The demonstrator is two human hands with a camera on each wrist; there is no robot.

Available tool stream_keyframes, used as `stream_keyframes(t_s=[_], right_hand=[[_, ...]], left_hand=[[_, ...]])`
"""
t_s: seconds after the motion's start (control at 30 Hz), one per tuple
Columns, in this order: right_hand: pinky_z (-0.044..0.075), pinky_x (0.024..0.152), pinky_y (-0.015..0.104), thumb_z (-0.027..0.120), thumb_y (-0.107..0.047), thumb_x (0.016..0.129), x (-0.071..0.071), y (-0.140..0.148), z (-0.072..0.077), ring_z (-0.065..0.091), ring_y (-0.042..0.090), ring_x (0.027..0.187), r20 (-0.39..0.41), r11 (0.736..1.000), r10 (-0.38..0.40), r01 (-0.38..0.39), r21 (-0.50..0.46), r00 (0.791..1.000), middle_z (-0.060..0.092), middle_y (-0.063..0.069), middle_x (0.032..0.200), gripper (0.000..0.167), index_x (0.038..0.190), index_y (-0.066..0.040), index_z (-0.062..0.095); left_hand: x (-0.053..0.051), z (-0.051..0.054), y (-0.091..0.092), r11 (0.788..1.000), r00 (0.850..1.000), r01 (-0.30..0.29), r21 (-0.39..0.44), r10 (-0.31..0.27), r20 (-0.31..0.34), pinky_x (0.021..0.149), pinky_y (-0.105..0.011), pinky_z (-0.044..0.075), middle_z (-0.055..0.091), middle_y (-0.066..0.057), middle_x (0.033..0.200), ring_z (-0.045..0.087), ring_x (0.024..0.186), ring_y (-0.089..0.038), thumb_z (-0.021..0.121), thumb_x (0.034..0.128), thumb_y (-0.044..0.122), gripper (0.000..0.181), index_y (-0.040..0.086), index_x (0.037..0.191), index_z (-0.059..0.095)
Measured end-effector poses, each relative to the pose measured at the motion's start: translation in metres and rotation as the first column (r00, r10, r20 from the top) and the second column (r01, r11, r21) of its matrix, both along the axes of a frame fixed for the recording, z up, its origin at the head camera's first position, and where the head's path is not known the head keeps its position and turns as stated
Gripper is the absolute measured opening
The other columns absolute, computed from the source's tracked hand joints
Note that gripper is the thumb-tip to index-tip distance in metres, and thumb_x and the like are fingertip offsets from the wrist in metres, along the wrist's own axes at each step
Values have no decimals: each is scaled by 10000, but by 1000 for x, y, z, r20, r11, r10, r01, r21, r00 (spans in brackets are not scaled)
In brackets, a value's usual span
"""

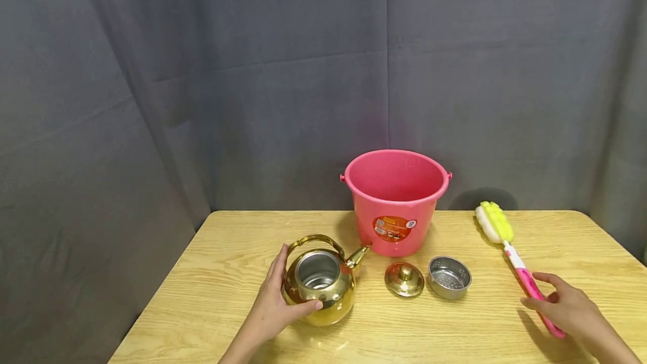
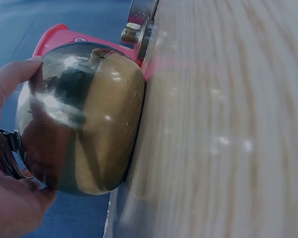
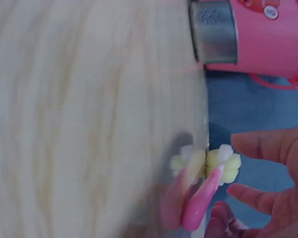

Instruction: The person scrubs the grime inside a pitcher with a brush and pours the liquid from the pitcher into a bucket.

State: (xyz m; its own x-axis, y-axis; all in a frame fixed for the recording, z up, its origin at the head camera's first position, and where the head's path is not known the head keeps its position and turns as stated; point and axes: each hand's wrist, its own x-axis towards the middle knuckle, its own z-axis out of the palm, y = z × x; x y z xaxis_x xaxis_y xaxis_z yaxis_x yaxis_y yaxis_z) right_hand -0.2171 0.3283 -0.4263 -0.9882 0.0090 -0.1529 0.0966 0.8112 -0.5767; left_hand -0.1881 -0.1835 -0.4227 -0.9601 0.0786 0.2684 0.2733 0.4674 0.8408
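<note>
A shiny gold teapot point(image 1: 323, 296) stands lidless on the table, its steel inside showing and its spout toward the bucket. My left hand point(image 1: 277, 302) holds it from the left, thumb on the near side and fingers on the far side. In the left wrist view, thumb and fingertips span the teapot point(image 2: 84, 119). At the right lies a cleaning brush point(image 1: 528, 282) with a pink and white handle and a yellow and white sponge head. Over that handle hovers my right hand point(image 1: 568, 305), thumb and fingers spread apart; the right wrist view shows a gap to the brush point(image 3: 203, 201).
Behind the teapot stands a pink bucket point(image 1: 394, 212) with an orange label. Between teapot and brush lie a gold lid point(image 1: 404, 280) with a knob and a perforated steel strainer point(image 1: 449, 278). A grey curtain point(image 1: 283, 100) hangs behind the wooden table point(image 1: 227, 263).
</note>
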Motion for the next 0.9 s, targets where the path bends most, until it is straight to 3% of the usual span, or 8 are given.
stream_keyframes(t_s=[0.2, 0.33, 0.43, 0.53, 0.6, 0.67, 0.77, 0.9], right_hand=[[466, 760, 551, 590, -441, 953, 9, -14, 10, 553, 518, 1037, -113, 1000, -16, 14, -17, 993, 562, 345, 1153, 741, 1369, 113, 325], [473, 756, 503, 587, -423, 962, 18, -28, 16, 545, 504, 1097, -227, 996, -63, 47, -74, 972, 517, 347, 1266, 706, 1379, 102, 368], [476, 712, 339, 576, -432, 967, 25, -38, 22, 650, 265, 1022, -262, 987, -102, 65, -147, 960, 525, 305, 1300, 690, 1404, 66, 384], [450, 676, 177, 570, -413, 976, 30, -49, 28, 578, -67, 917, -263, 953, -138, 56, -297, 955, 644, 73, 1210, 701, 1445, 54, 336], [447, 687, 126, 553, -373, 993, 33, -58, 31, 467, -193, 892, -262, 911, -139, 19, -412, 955, 628, -103, 1151, 697, 1467, 61, 284], [448, 722, 107, 547, -321, 1005, 35, -69, 34, 485, -179, 923, -249, 846, -132, -22, -533, 960, 558, -248, 1091, 699, 1484, 69, 220], [459, 787, 129, 503, -260, 1030, 36, -87, 38, 531, -104, 994, -220, 707, -92, -92, -701, 971, 557, -243, 1100, 683, 1498, 67, 129], [471, 845, 171, 473, -212, 1041, 35, -116, 43, 577, -17, 1046, -158, 513, -62, -104, -852, 986, 613, -182, 1110, 604, 1483, 30, 141]], left_hand=[[2, 1, 1, 1000, 1000, 4, -21, -4, -1, 1066, -574, 266, 167, -116, 1584, 237, 1394, -376, 895, 657, 410, 1224, 189, 1573, 113], [2, 2, 1, 999, 1000, 0, -33, 0, 3, 1073, -571, 254, 170, -108, 1585, 233, 1398, -363, 894, 655, 415, 1225, 190, 1573, 115], [3, 3, 1, 999, 1000, -3, -42, 4, 13, 1068, -592, 244, 164, -120, 1584, 222, 1400, -376, 893, 657, 416, 1221, 200, 1573, 115], [3, 5, 1, 999, 1000, 2, -46, -2, 9, 1059, -623, 232, 148, -155, 1583, 207, 1399, -407, 888, 667, 418, 1209, 191, 1572, 119], [2, 6, 2, 999, 1000, 8, -46, -8, 12, 1059, -627, 224, 138, -158, 1585, 201, 1400, -409, 887, 672, 417, 1207, 195, 1572, 115], [3, 8, 2, 999, 1000, 13, -40, -12, 16, 1059, -630, 220, 133, -154, 1586, 195, 1403, -407, 882, 680, 417, 1200, 198, 1572, 111], [4, 9, 4, 1000, 999, 7, -29, -6, 36, 1054, -640, 225, 129, -141, 1588, 190, 1404, -410, 851, 720, 428, 1158, 213, 1572, 97], [7, 10, 4, 999, 999, -27, -32, 28, 46, 1040, -675, 203, 109, -147, 1591, 157, 1408, -431, 761, 813, 465, 1059, 191, 1573, 76]])
